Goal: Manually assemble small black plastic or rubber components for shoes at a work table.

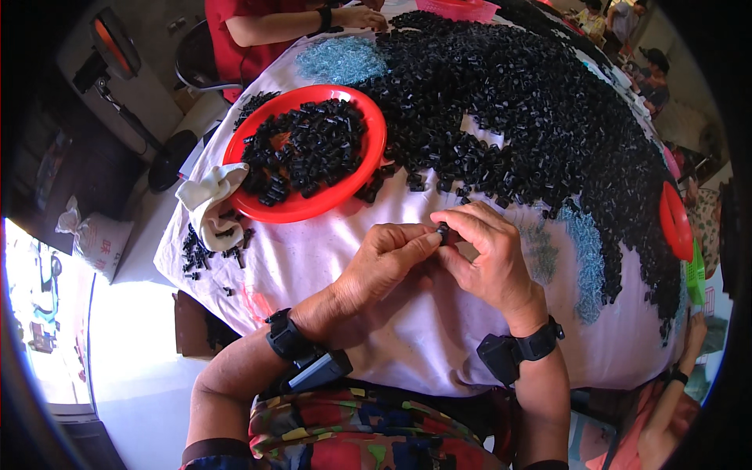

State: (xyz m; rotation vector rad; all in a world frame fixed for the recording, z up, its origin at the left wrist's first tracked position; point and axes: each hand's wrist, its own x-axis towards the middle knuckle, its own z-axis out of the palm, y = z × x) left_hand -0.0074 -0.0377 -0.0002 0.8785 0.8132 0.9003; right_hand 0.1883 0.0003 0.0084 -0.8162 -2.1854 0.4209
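Note:
My left hand (389, 252) and my right hand (487, 244) meet over the near part of the cloth-covered table. Between their fingertips is a small black plastic part (443, 229); both hands pinch it, and the fingers partly hide it. Just beyond my hands spreads a large heap of small black plastic parts (501, 86). To the left stands a red round tray (376, 141) with many similar black parts in it. Small clear bluish pieces (589, 266) lie in a strip right of my right hand.
Another bluish pile (342, 60) lies behind the tray. A whitish glove (210, 200) and loose black pegs (196, 252) are at its near left. A person in red (258, 27) works at the far left; other people sit around the table. A fan (116, 47) stands left.

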